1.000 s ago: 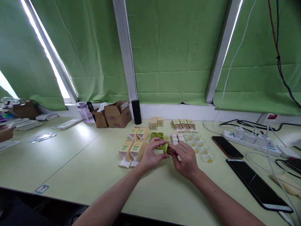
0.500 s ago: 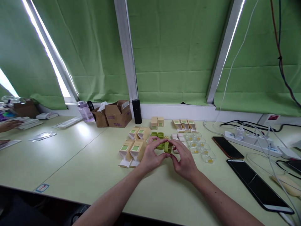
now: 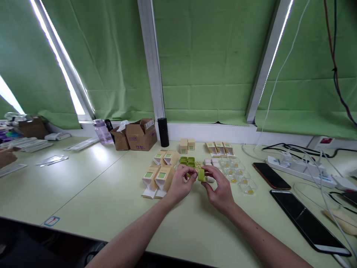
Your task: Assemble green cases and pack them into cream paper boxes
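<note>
On pale tabletop (image 3: 106, 204) beside four open cartons (image 3: 166, 179), right hand (image 3: 221, 190) grips one green case (image 3: 201, 175); whether left hand (image 3: 180, 184) grips is unclear.

Daylight thru window gap (image 3: 73, 97), blown out white, far L of & beyond L hand (image 3: 180, 182). Thin bright strip (image 3: 275, 52) beyond R hand (image 3: 220, 188), to its R. Green blinds (image 3: 206, 67) past hands mute rest; med. brightness. Glare on tabletop (image 3: 99, 153) well L of L hand. Shadows nr hands soft, faint. Wide-angle stretch twd edges. Co-worker's hand (image 3: 7, 157) far L blurry.
</note>
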Demonstrator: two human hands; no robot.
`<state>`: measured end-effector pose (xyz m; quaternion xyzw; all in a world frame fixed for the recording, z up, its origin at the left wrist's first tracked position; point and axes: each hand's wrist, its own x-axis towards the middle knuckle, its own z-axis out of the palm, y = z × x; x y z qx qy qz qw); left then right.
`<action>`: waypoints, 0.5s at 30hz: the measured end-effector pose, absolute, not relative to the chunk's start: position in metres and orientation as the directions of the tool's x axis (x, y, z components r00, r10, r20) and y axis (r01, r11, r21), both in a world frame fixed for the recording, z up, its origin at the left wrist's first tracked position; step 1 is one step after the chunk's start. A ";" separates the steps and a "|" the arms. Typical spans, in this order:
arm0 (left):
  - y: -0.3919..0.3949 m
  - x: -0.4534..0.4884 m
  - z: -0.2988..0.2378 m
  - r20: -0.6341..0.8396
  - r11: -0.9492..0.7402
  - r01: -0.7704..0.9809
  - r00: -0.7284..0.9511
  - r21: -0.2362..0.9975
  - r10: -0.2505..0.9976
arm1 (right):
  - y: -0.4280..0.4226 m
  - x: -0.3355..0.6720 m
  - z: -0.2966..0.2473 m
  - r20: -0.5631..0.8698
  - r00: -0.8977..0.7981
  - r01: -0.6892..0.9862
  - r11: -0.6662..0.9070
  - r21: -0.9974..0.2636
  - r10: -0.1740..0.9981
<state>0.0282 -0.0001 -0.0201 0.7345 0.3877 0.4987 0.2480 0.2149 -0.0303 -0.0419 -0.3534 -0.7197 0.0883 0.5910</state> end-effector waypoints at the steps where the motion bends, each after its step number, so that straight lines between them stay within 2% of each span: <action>1: -0.001 0.029 -0.020 0.535 -0.573 0.319 0.206 0.755 0.819 | -0.030 0.215 -0.042 0.792 -0.056 0.406 0.738 -0.539 0.609; 15: 0.003 0.030 -0.022 0.472 -0.524 0.240 0.241 0.817 0.848 | -0.029 0.216 -0.045 0.801 -0.089 0.453 0.740 -0.497 0.592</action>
